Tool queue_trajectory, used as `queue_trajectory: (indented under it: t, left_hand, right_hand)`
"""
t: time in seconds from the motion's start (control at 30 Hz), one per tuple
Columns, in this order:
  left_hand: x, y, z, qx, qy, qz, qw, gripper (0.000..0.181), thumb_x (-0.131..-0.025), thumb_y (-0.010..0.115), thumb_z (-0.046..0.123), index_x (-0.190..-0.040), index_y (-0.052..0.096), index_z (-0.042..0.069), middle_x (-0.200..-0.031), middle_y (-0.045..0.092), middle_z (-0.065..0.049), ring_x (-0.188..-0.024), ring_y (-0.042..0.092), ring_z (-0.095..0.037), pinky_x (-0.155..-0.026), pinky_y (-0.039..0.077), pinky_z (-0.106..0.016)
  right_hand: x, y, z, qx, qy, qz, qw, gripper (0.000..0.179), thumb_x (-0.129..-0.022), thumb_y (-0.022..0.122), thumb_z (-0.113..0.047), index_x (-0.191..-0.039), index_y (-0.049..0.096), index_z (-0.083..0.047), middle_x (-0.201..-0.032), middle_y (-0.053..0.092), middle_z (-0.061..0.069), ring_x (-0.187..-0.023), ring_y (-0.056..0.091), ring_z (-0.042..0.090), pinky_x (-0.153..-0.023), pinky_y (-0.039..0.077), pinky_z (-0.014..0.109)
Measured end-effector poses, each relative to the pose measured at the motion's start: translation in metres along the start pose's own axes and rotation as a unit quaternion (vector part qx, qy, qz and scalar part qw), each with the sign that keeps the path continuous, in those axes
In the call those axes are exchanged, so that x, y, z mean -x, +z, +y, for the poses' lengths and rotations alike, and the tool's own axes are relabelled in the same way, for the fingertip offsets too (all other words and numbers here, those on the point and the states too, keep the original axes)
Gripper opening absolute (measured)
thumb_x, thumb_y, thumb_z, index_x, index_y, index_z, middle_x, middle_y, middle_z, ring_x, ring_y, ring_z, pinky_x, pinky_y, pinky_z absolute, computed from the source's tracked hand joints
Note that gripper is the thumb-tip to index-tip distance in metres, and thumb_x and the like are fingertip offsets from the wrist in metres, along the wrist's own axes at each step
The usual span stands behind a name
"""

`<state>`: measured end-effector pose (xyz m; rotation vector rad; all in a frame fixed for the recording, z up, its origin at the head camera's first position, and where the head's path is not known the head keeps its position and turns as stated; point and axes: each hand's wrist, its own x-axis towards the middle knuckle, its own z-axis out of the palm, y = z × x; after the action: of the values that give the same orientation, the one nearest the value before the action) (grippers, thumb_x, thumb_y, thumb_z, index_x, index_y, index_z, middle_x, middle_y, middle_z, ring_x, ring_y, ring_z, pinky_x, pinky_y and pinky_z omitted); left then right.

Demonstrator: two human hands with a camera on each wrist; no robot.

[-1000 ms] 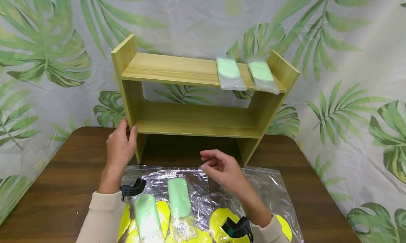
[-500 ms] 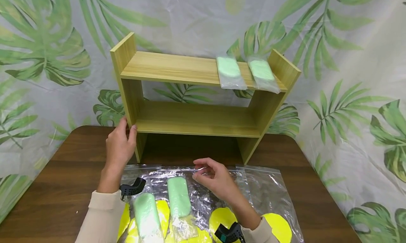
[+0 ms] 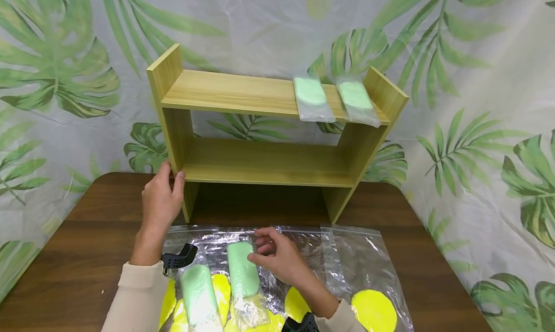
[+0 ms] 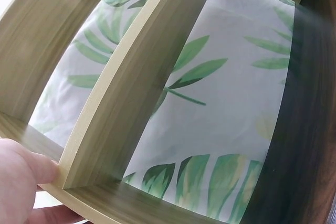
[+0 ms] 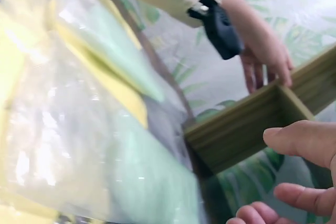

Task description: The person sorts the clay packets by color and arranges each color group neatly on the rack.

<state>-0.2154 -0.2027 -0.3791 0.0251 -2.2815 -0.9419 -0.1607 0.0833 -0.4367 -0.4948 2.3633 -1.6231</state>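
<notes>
My left hand (image 3: pixel 161 202) holds the left side panel of a small wooden shelf (image 3: pixel 256 161), thumb at the middle board's corner and fingers round the outer side. Close up in the left wrist view, the thumb (image 4: pixel 31 166) touches the panel's edge. My right hand (image 3: pixel 282 259), fingers loosely bent and apart, hovers beside a green slab in a clear bag (image 3: pixel 244 269) with nothing in its grasp. Another bagged green slab (image 3: pixel 200 293) lies to its left. Two more bagged green slabs, the left one (image 3: pixel 310 92) and the right one (image 3: pixel 355 97), lie on the top board.
Large clear zip bags (image 3: pixel 362 259) with yellow round pieces (image 3: pixel 374 310) cover the front of the dark wooden table (image 3: pixel 82 255). A leaf-patterned cloth (image 3: pixel 260 23) hangs behind the shelf.
My right hand has moved left and down, from in front of the shelf's lower opening to beside the green slab. The left hand stays on the shelf's side panel.
</notes>
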Motion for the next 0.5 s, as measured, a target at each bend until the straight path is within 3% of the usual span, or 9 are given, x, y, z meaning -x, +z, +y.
queue_trajectory:
  t: [0.5]
  left_hand:
    - [0.000, 0.000, 0.000, 0.000, 0.000, -0.001, 1.0000, 0.035, -0.100, 0.050, 0.019, -0.127, 0.052, -0.002, -0.104, 0.066, -0.026, -0.087, 0.062, -0.047, -0.073, 0.042, -0.060]
  right_hand:
    - [0.001, 0.025, 0.014, 0.114, 0.025, -0.003, 0.9932, 0.071, -0.075, 0.084, -0.028, -0.132, 0.050, -0.003, -0.101, 0.053, 0.006, -0.086, 0.051, 0.021, -0.072, 0.044, 0.030]
